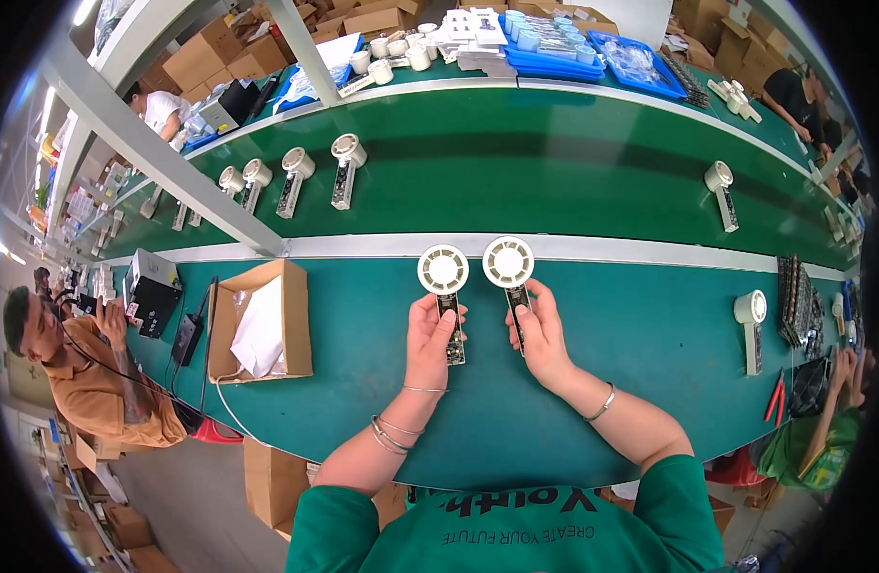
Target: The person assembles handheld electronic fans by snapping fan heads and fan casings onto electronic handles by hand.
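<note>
My left hand (427, 342) is closed around the handle of a white handheld fan (443, 270), whose round slotted head points up and whose handle shows a bare circuit board. Close beside it, my right hand (546, 341) grips a second handheld fan (508, 263) of the same kind, also with its board exposed. The two round heads are side by side with a small gap, just in front of the bench's far rail. Fingers and thumbs hide parts of both handles.
A third fan (750, 307) stands on the green bench (611, 401) at right, near stacked circuit boards (795, 296) and red-handled tool (775, 396). At left is a cardboard box (296, 329). Beyond the rail (382, 246), a green conveyor (535, 172) carries several fans. People sit on both sides.
</note>
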